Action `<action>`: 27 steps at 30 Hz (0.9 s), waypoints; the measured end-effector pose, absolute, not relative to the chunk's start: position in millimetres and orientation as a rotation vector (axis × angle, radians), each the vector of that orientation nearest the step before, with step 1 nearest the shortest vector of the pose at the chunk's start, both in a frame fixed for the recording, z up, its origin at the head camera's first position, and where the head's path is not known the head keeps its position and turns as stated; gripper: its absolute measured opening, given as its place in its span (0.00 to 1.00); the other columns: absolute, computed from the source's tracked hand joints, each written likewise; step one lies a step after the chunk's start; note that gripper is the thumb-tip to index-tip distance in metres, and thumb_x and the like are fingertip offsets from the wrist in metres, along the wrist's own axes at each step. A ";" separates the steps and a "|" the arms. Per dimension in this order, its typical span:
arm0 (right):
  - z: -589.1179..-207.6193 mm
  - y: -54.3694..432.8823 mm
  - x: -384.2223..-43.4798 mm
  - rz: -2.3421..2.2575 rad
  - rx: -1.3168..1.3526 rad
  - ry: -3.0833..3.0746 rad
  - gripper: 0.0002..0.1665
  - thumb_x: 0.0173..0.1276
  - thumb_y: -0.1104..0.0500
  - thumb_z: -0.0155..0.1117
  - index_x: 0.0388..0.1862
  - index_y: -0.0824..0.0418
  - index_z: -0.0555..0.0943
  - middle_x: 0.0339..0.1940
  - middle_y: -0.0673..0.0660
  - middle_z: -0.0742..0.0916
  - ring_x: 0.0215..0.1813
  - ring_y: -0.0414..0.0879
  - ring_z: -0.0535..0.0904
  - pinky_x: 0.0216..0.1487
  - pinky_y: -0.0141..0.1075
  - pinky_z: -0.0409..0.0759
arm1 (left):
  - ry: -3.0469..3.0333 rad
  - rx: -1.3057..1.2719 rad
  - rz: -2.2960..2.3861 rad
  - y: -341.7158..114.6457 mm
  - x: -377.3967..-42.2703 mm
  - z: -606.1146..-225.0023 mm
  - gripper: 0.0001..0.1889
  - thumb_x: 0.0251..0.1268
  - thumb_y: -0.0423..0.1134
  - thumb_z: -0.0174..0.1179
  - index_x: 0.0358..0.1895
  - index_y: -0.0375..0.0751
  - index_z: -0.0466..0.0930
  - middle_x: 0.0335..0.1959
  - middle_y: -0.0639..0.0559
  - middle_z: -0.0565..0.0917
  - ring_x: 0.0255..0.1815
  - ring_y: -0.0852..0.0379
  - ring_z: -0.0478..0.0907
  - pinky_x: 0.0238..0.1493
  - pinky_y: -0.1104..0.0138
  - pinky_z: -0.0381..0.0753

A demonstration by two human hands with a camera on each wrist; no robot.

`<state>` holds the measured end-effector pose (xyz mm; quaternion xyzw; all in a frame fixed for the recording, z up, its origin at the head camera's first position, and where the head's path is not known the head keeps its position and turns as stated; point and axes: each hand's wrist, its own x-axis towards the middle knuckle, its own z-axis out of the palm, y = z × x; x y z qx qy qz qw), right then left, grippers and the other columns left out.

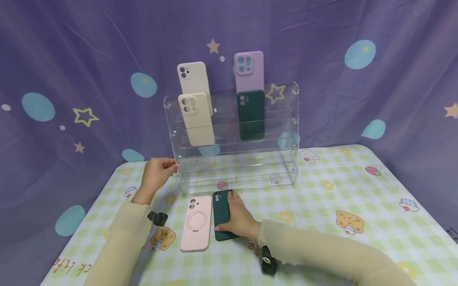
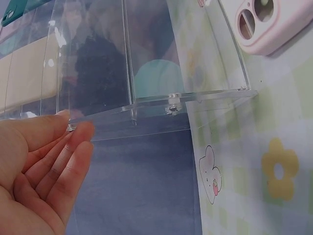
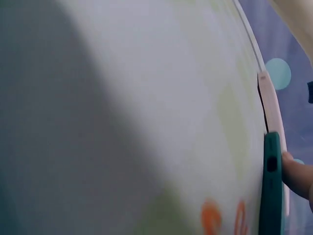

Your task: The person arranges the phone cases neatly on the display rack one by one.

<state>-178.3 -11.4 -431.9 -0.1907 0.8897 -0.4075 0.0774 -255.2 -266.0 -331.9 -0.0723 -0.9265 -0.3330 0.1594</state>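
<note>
A clear acrylic display rack (image 1: 236, 159) with stepped tiers stands at the back of the table. At its left side panel, my left hand (image 1: 157, 174) pinches the edge between thumb and fingers; the left wrist view shows this hand (image 2: 46, 166) close up. My right hand (image 1: 241, 216) reaches over a dark green phone case (image 1: 221, 210) lying on the cloth, gripping it with the thumb across its lower part and the fingers at its upper right. Just left of it lies a pink phone case (image 1: 196, 234) with a ring on its back.
On the rack stand a white case (image 1: 193, 77), a cream case (image 1: 198, 123), a lilac case (image 1: 254, 79) and another dark green case (image 1: 252, 119). A green checked tablecloth (image 1: 315, 238) covers the table. Behind hangs a purple curtain (image 1: 107, 51).
</note>
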 end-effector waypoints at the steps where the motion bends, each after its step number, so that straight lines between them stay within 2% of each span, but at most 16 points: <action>1: -431.5 -8.6 -179.6 -1.217 -0.591 2.654 0.67 0.48 0.48 0.78 0.72 0.75 0.45 0.74 0.73 0.49 0.75 0.62 0.45 0.70 0.52 0.55 | -2.644 -0.207 -0.949 -265.8 -255.2 -332.0 0.12 0.62 0.34 0.62 0.42 0.26 0.83 0.33 0.36 0.86 0.28 0.46 0.85 0.26 0.72 0.79; 9: -439.2 3.1 -190.7 -1.293 -0.589 2.618 0.68 0.48 0.48 0.78 0.73 0.74 0.45 0.74 0.72 0.51 0.75 0.63 0.49 0.70 0.51 0.57 | -2.652 -0.222 -0.923 -265.0 -257.9 -330.3 0.13 0.63 0.35 0.61 0.43 0.27 0.83 0.33 0.36 0.86 0.28 0.47 0.85 0.29 0.63 0.82; 12: -440.3 -1.6 -191.2 -1.290 -0.579 2.631 0.70 0.47 0.44 0.78 0.73 0.74 0.44 0.74 0.72 0.51 0.74 0.63 0.48 0.69 0.52 0.58 | -2.653 -0.220 -0.905 -266.9 -258.7 -329.8 0.13 0.63 0.35 0.62 0.44 0.27 0.83 0.34 0.36 0.86 0.28 0.47 0.85 0.30 0.60 0.82; 18: -441.2 -11.7 -184.3 -1.118 -0.584 2.720 0.74 0.43 0.38 0.77 0.73 0.73 0.44 0.74 0.72 0.48 0.75 0.62 0.45 0.69 0.50 0.60 | -2.645 -0.225 -0.934 -268.8 -256.5 -331.8 0.12 0.63 0.35 0.62 0.43 0.27 0.83 0.33 0.36 0.86 0.28 0.47 0.84 0.28 0.67 0.81; 22: -436.4 -5.2 -186.6 -1.051 -0.633 2.705 0.73 0.43 0.41 0.78 0.73 0.73 0.45 0.74 0.72 0.50 0.75 0.63 0.49 0.69 0.50 0.60 | -2.639 -0.226 -0.957 -268.5 -256.5 -333.7 0.11 0.62 0.34 0.62 0.42 0.27 0.83 0.32 0.37 0.86 0.29 0.44 0.84 0.26 0.71 0.79; 27: -433.3 17.3 -192.0 -1.055 -0.794 2.615 0.72 0.44 0.46 0.79 0.75 0.70 0.43 0.75 0.67 0.52 0.75 0.58 0.50 0.70 0.49 0.58 | -2.636 -0.224 -0.956 -268.4 -257.1 -334.1 0.12 0.62 0.34 0.62 0.42 0.27 0.84 0.32 0.37 0.86 0.29 0.45 0.84 0.26 0.70 0.80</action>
